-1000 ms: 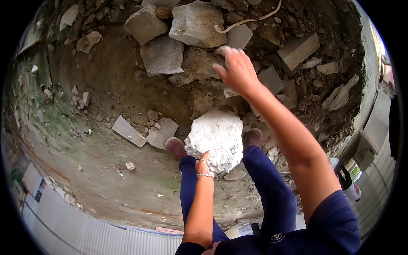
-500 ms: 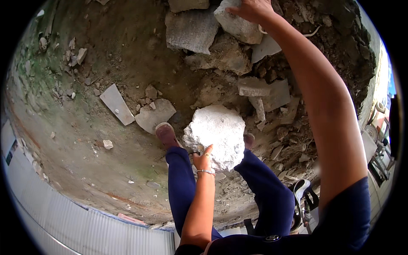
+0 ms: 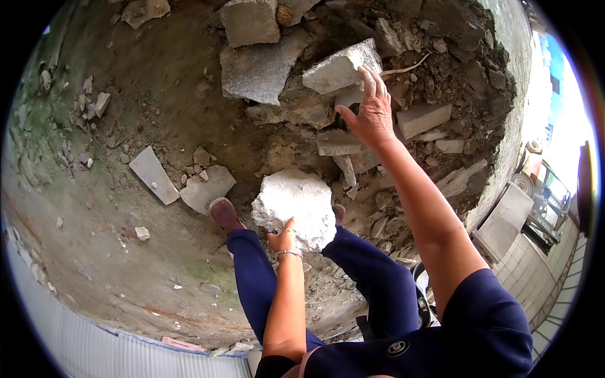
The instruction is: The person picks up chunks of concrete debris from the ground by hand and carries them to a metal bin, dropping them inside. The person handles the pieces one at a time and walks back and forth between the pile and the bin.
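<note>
My left hand (image 3: 282, 239) is closed on the near left edge of a big rough white stone chunk (image 3: 296, 205), thumb on top. The chunk is between my lower legs, partly covering one shoe; I cannot tell whether it rests on the ground. My right hand (image 3: 373, 116) is open, its fingers stretched out and thumb apart. Its fingertips are at the near right side of a grey-white broken block (image 3: 340, 66), seemingly touching it. That block lies tilted on the rubble, beside a large grey slab (image 3: 258, 69).
Broken pieces (image 3: 423, 120) and loose earth pile up at the right, beside a wall (image 3: 510, 94). Flat slabs (image 3: 154, 176) lie on the dirt at the left. Light corrugated sheeting (image 3: 126, 349) runs along the lower left. A tan strip (image 3: 406, 66) sticks out of the rubble.
My right hand has drawn back from the top of the grey-white block to its near right side, and the block has tipped. My left hand keeps the white chunk. The view has shifted.
</note>
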Available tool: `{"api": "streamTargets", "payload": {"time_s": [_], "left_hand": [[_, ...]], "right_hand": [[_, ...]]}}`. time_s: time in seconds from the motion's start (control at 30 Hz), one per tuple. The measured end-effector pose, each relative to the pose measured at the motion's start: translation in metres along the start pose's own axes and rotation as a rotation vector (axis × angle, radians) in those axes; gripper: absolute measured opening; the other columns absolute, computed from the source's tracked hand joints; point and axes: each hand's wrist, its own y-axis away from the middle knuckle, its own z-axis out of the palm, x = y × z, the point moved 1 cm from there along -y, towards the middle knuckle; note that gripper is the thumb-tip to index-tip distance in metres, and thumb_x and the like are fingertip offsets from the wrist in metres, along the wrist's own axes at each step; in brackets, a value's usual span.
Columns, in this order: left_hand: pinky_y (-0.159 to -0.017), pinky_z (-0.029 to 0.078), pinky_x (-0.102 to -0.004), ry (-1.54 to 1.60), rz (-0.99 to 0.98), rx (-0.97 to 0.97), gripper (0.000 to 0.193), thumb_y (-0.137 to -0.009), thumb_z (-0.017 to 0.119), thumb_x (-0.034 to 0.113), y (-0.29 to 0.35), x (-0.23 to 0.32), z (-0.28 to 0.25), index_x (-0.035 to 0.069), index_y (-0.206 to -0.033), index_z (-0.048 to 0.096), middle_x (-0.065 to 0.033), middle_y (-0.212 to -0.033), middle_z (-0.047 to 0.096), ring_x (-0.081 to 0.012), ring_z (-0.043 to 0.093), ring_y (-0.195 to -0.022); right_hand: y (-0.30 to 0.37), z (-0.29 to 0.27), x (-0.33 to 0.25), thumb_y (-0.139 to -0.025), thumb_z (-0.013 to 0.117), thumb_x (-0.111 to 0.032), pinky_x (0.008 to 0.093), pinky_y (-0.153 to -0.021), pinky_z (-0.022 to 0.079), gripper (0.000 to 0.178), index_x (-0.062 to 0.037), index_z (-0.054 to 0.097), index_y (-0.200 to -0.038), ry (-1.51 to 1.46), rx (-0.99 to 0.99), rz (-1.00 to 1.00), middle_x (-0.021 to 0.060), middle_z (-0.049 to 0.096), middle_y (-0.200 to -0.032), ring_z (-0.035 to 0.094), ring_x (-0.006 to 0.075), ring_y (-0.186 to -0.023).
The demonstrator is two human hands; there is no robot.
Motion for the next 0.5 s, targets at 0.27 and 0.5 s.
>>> {"api": "streamTargets", "payload": {"time_s": [0.27,0.5], "left_hand": [[-0.068,0.044,-0.0307,-0.013,-0.035,0.138,0.070,-0.054,0.068,0.006,0.011,0.015,0.001,-0.013,-0.108,0.027,-0.0206,-0.103,0.043,-0.0242,0.051,-0.082],[-0.069,0.044,-0.0312,-0.076,-0.029,0.131,0.072,-0.054,0.068,0.007,0.003,0.009,-0.007,-0.014,-0.109,0.025,-0.0226,-0.105,0.040,-0.0246,0.049,-0.086]], "right_hand": [[-0.059,-0.001,-0.014,-0.061,0.061,-0.015,0.0309,-0.081,0.033,0.075,-0.0201,0.016,-0.122,0.529,-0.299,-0.028,0.0119,0.038,-0.102,0.037,0.0244,-0.096],[-0.079,0.032,-0.028,-0.067,0.053,-0.015,0.0336,-0.079,0.029,0.045,-0.0169,0.036,-0.108,0.948,-0.362,-0.094,0.0103,0.039,-0.101,0.034,0.0257,-0.096]]}}
